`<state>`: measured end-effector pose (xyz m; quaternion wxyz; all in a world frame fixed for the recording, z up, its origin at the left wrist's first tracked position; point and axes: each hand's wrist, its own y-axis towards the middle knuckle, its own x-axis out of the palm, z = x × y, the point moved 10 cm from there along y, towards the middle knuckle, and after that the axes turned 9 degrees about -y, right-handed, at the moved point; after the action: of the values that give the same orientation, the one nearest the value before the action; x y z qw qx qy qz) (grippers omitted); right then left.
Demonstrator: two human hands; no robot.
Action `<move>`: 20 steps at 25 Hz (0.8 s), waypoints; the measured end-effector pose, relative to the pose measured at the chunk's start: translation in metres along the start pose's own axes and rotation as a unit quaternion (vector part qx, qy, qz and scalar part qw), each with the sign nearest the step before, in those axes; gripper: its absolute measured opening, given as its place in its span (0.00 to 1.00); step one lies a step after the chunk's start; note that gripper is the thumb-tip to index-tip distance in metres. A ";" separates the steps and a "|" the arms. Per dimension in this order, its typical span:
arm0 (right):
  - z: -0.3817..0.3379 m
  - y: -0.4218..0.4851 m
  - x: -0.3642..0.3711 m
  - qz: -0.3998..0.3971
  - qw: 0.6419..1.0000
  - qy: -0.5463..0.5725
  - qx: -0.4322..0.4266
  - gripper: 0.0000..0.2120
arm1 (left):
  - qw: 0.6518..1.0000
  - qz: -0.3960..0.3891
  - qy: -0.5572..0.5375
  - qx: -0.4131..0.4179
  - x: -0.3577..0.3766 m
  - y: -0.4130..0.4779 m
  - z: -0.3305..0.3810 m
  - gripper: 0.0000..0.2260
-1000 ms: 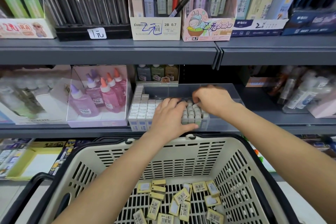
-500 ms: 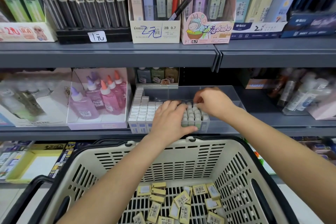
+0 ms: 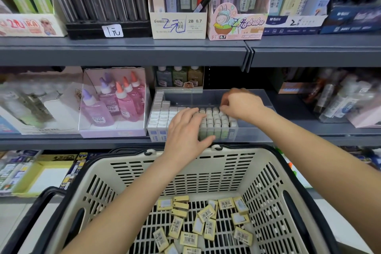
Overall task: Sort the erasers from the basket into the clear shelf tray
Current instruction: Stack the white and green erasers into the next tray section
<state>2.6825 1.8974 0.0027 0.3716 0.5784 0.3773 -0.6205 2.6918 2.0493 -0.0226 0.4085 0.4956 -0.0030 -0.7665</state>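
Grey shop shelves (image 3: 123, 51) carry stationery. At the left, glue bottles (image 3: 123, 101) stand in a clear box. Just beside it, the tray (image 3: 255, 130) holds upright erasers (image 3: 214, 121) in tight rows filling its left part. The left hand (image 3: 185, 130) lies flat on them, fingers straight, thumb at the front wall. The right hand (image 3: 243, 105) curls its fingertips onto the back row; whether it pinches one I cannot tell. Below, the basket (image 3: 185, 171) holds loose erasers (image 3: 206, 214) scattered on its floor.
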 end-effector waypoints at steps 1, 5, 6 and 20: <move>0.000 0.001 0.000 -0.009 1.000 -0.006 0.028 0.11 | 1.000 0.001 0.010 -0.001 -0.002 -0.003 -0.002 0.28; 0.000 0.006 0.004 -0.073 0.991 0.015 0.114 0.07 | 0.997 -0.003 0.072 -0.017 -0.008 -0.005 -0.016 0.33; -0.001 0.007 0.009 -0.101 0.989 0.016 0.111 0.08 | 0.996 -0.009 0.088 -0.025 -0.007 -0.006 -0.021 0.34; -0.001 -0.011 0.050 -0.290 0.896 0.265 0.209 0.17 | 0.991 0.009 0.130 -0.020 -0.001 -0.010 -0.024 0.31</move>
<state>2.6701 1.9018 -0.0473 -0.0678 0.6510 0.4744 -0.5887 2.7046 2.0660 -0.0380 0.4221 0.5826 0.0614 -0.6918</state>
